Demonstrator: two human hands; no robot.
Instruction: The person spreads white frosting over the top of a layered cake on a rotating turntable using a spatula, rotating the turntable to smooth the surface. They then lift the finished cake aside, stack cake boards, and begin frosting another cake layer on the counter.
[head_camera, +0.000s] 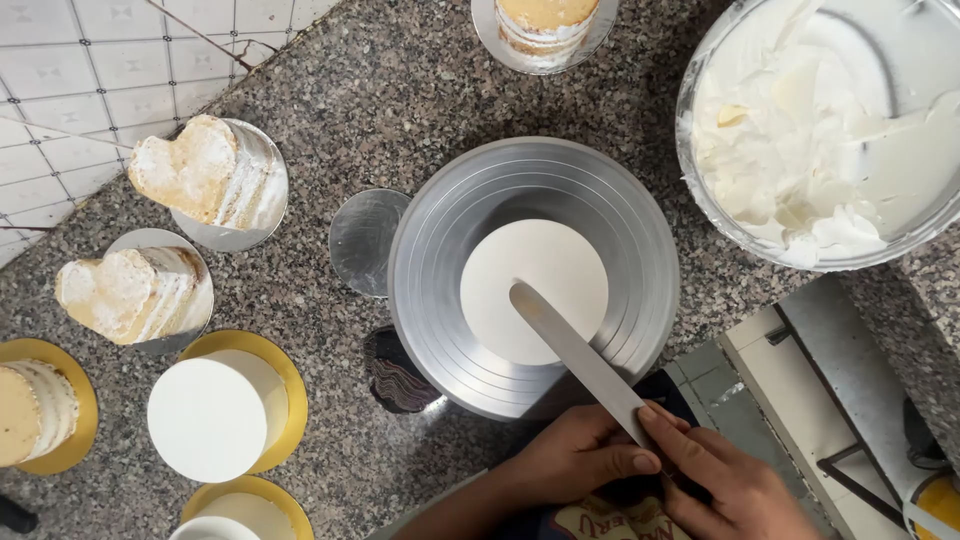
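A round white-frosted cake (534, 290) sits in the middle of a silver metal turntable (440, 250). A long flat palette knife (578, 358) lies across the cake's top, its rounded tip near the cake's centre. Both hands meet at the knife's handle end near the bottom of the view. My right hand (735, 488) grips the handle. My left hand (580, 462) has its fingers pressed on the blade close to the handle.
A big bowl of white cream (820, 130) stands at the upper right. Two heart-shaped unfrosted cakes (185, 170) (130, 293) rest on silver boards at left. A frosted round cake (212, 412) on a gold board, more cakes (30, 410) (545, 25) and an empty silver board (362, 240) surround the turntable on the granite counter.
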